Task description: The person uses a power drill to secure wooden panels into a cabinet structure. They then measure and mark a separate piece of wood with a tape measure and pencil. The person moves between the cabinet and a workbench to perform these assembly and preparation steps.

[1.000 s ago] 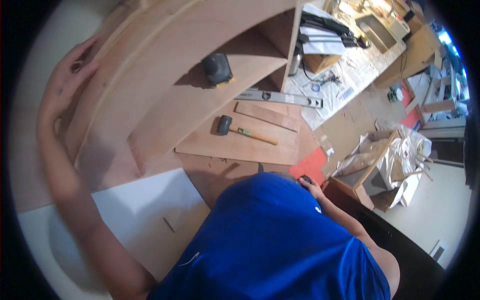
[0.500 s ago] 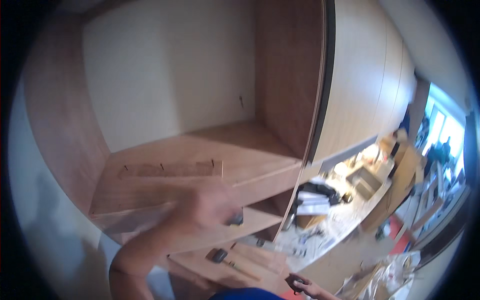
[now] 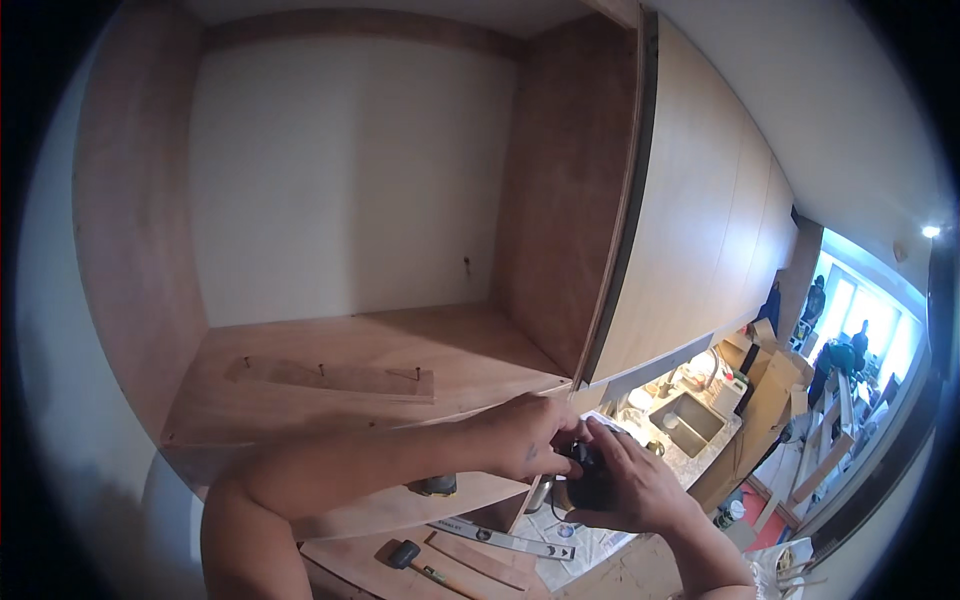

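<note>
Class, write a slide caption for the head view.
The right hand holds a dark object, left hand touching it, near a wooden cabinet.

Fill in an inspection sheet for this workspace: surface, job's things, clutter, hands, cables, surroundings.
Surface: wooden shelf inside an open cabinet, partly in shadow.
Job's things: small dark object at the hands, kind unclear; wood strip on the shelf, three screws or nails standing in it.
Clutter: mallet, level and loose board lower down; black block on a lower shelf.
Hands: left hand has fingers at the dark object, exact grip hidden; right hand wraps it.
Cables: thin dark curve below the hands, perhaps a cord; unclear.
Surroundings: pale cabinet doors, sink, cardboard and bright window, rightward.
</note>
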Available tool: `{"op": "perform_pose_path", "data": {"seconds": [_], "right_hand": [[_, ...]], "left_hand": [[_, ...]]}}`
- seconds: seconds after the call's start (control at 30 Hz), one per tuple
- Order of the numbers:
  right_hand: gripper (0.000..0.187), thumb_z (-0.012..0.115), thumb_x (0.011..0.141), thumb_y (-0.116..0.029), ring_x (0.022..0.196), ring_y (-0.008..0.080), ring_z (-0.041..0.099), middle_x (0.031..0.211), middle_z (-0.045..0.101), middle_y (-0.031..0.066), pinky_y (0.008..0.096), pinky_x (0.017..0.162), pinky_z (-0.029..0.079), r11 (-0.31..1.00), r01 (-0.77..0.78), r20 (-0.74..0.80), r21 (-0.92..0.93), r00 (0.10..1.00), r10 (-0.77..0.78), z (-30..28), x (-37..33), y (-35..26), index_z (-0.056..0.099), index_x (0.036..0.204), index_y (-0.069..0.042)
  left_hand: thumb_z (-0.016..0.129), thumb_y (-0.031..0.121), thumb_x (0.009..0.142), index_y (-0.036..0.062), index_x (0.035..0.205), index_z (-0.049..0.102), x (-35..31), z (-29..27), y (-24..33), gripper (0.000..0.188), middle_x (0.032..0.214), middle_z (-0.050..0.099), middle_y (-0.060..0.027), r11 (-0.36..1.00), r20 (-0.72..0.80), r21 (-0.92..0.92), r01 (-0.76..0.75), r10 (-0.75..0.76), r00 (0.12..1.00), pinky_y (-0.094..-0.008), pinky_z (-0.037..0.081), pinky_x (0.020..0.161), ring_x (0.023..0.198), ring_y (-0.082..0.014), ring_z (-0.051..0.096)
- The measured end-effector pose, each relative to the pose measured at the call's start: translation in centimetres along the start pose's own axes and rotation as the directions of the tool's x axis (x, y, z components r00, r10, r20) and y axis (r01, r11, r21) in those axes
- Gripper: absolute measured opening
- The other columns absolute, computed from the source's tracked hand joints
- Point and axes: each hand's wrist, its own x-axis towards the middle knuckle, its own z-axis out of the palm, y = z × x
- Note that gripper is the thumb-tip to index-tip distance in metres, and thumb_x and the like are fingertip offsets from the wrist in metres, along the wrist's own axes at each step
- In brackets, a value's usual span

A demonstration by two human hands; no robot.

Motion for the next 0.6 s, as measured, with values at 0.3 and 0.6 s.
{"op": "perform_pose_path", "data": {"seconds": [0.3,0.6], "right_hand": [[0.091,0.091,0.058,-0.031,0.108,0.0379,0.065,0.118,0.064,0.0173,0.044,0.094,0.053,0.916,-0.395,-0.085,-0.074,0.917,0.389,-6.7,-10.1,5.6,0.059,0.139,-0.008],[0.064,0.076,0.068,-0.02,0.095,0.0253,0.062,0.109,0.062,0.0117,0.0365,0.083,0.05,0.784,-0.62,-0.569,0.036,0.632,0.526,-12.4,-13.6,3.8,0.065,0.129,-0.002]], "left_hand": [[0.074,0.003,0.085,0.0066,0.098,0.078,-0.1,-23.1,-4.2,0.014,0.094,0.07,-0.0082,0.844,-0.213,0.528,-0.092,0.237,0.948,-0.0362,0.054,0.084,0.09,-0.0226,0.066],[0.064,0.01,0.093,0.0057,0.096,0.07,1.8,-35.5,-7.1,0.008,0.104,0.063,-0.0132,0.103,-0.34,0.929,0.356,0.614,0.712,-0.0477,0.053,0.085,0.097,-0.0364,0.064]]}}
